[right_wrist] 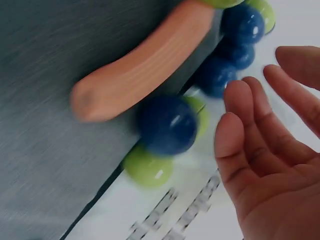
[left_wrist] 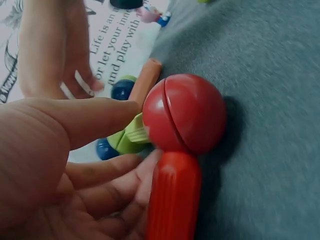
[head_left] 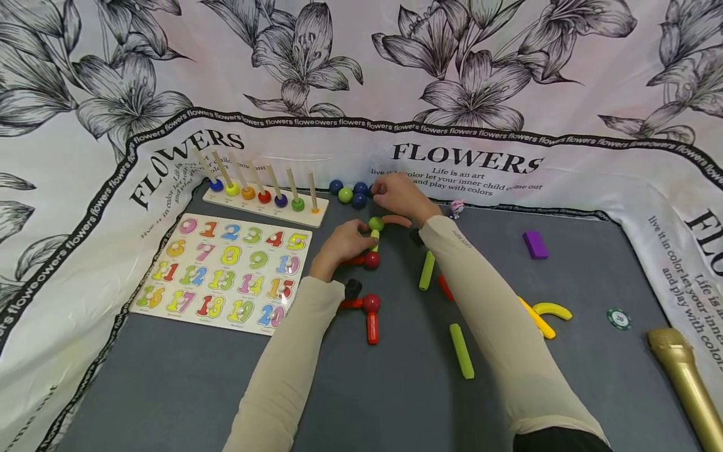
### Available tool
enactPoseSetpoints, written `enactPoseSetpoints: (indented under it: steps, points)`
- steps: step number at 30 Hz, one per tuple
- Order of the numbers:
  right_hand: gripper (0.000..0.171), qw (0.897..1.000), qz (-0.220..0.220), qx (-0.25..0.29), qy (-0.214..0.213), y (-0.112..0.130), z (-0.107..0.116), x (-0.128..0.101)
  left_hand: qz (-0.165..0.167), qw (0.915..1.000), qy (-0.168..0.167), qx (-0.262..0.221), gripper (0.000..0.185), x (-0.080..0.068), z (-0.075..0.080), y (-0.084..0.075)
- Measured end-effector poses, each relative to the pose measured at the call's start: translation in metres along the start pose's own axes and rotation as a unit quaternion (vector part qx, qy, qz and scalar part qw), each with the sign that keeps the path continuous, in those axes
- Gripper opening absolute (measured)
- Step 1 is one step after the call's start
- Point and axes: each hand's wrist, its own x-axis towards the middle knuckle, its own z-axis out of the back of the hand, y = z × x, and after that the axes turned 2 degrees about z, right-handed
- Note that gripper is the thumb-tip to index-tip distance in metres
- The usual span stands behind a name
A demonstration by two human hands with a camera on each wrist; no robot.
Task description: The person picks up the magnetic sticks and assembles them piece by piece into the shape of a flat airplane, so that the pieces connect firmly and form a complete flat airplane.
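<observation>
My left hand (head_left: 342, 246) pinches a short green stick (left_wrist: 137, 131) between thumb and fingers. That stick joins a red ball (head_left: 371, 260) in front to a green ball (head_left: 375, 223) behind, and an orange curved stick (head_left: 397, 220) runs right from the green ball. From the red ball a red stick (left_wrist: 174, 195) points off to the side. My right hand (head_left: 398, 194) reaches over the far edge beside a cluster of blue balls (head_left: 358, 201) and a green ball (head_left: 345, 196); in the right wrist view its fingers are spread, with nothing in them.
A number board (head_left: 226, 272) and a peg stand with coloured rings (head_left: 265, 204) lie left. Nearer me sits another red ball with sticks (head_left: 371, 303). Green sticks (head_left: 462, 351), yellow curved sticks (head_left: 552, 310), a purple block (head_left: 535, 245), a chip (head_left: 619, 319) and a gold microphone (head_left: 680, 376) lie right.
</observation>
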Motion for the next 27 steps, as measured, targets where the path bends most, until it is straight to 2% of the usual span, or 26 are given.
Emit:
enactPoseSetpoints:
  steps: [3,5,7,9,13,16,22,25,27]
  points:
    - [0.025,1.0,0.002,0.004,0.0,0.009,-0.005,0.016,-0.026,0.9988,-0.014,0.039,0.041,-0.008,-0.005,0.006]
    - [0.027,1.0,-0.004,0.009,0.005,0.017,-0.008,0.028,-0.045,0.9965,-0.023,0.067,0.035,-0.022,-0.006,0.006]
    - [0.03,1.0,-0.012,-0.002,0.006,0.024,-0.012,0.04,-0.057,0.9945,-0.03,0.083,0.03,-0.047,-0.001,-0.005]
    - [0.032,1.0,-0.018,-0.025,0.004,0.03,-0.015,0.051,-0.073,0.9925,-0.034,0.092,0.029,-0.056,-0.001,-0.005]
    - [0.034,0.995,-0.04,-0.092,0.004,0.034,-0.024,0.069,-0.1,0.9897,-0.037,0.096,0.03,-0.06,-0.004,0.003]
    - [0.035,0.992,-0.049,-0.12,0.005,0.036,-0.031,0.079,-0.111,0.9882,-0.034,0.1,0.032,-0.061,-0.005,0.008]
    - [0.032,0.98,-0.05,-0.19,-0.012,0.043,-0.046,0.088,-0.112,0.988,-0.026,0.103,0.036,-0.064,-0.003,0.014]
    - [0.028,0.98,-0.042,-0.195,-0.022,0.047,-0.051,0.091,-0.104,0.9887,-0.026,0.105,0.037,-0.065,0.0,0.019]
    - [0.028,0.984,-0.033,-0.171,-0.032,0.05,-0.052,0.093,-0.1,0.9888,-0.032,0.106,0.037,-0.065,0.004,0.023]
